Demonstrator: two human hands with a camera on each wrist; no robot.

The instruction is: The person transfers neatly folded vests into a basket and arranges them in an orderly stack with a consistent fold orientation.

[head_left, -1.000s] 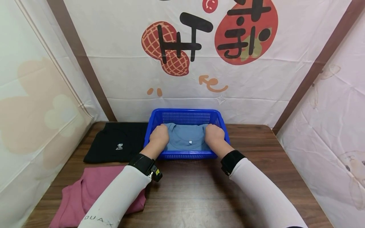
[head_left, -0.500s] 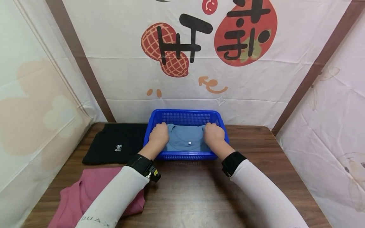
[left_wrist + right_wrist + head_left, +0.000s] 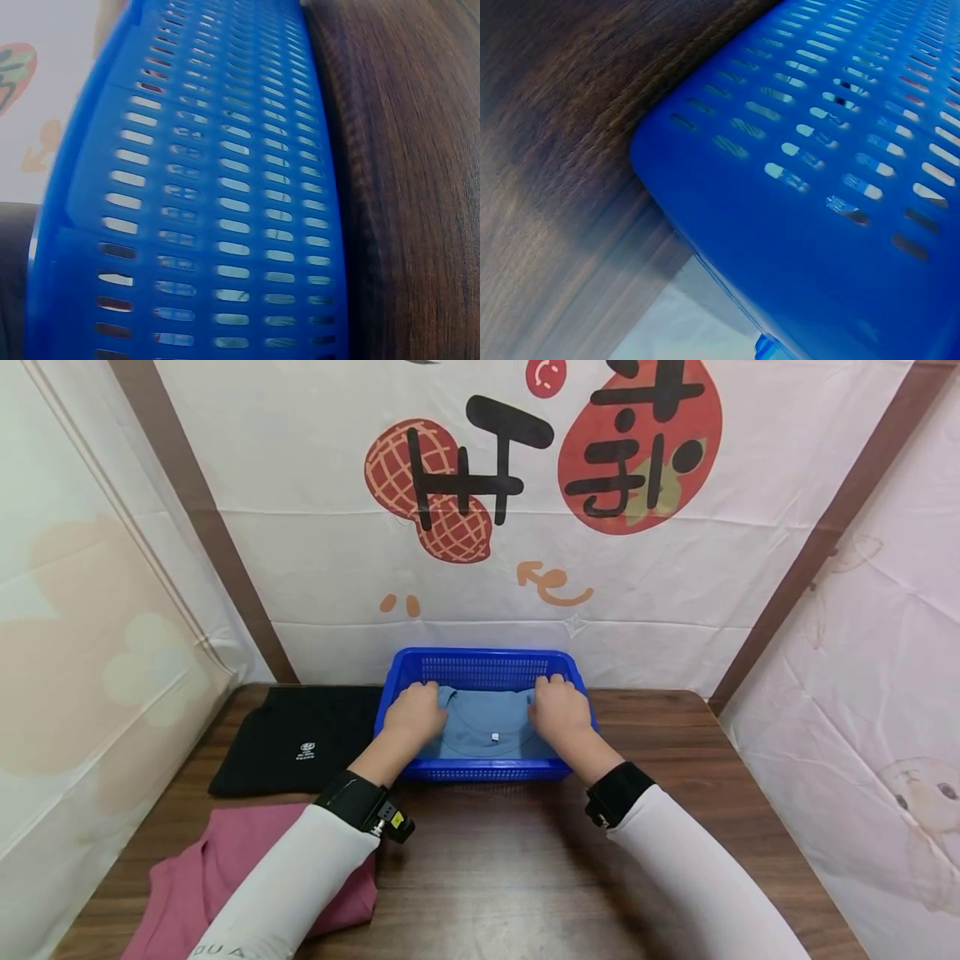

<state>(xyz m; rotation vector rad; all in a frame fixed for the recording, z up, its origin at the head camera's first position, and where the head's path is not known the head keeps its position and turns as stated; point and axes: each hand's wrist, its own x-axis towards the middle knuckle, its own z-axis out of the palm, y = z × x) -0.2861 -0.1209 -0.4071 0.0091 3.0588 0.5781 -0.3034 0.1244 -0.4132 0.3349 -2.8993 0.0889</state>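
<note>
A folded blue-grey T-shirt [image 3: 487, 722] with a small white label lies in a blue plastic basket [image 3: 487, 770] in the head view. My left hand [image 3: 414, 714] is at the shirt's left side, fingers curled over its edge. On the opposite side my right hand [image 3: 561, 710] holds the shirt's right edge in the same way. The fingertips of both hands are hidden from the head camera. Each wrist view is filled by the slotted basket wall, [image 3: 202, 195] on the left and the basket corner [image 3: 780, 225] on the right, with neither hand visible.
Left of the basket lies a folded black T-shirt [image 3: 300, 743] with a small white print. A pink garment [image 3: 255, 843] lies nearer, partly under the left sleeve. The wooden table [image 3: 480, 877] meets a printed cloth wall [image 3: 315, 568] behind the basket.
Both hands stay at the shirt's sides, but their fingers look slightly looser than before and the thumbs show more. The shirt and basket keep their places; the whole view drifts slightly left.
</note>
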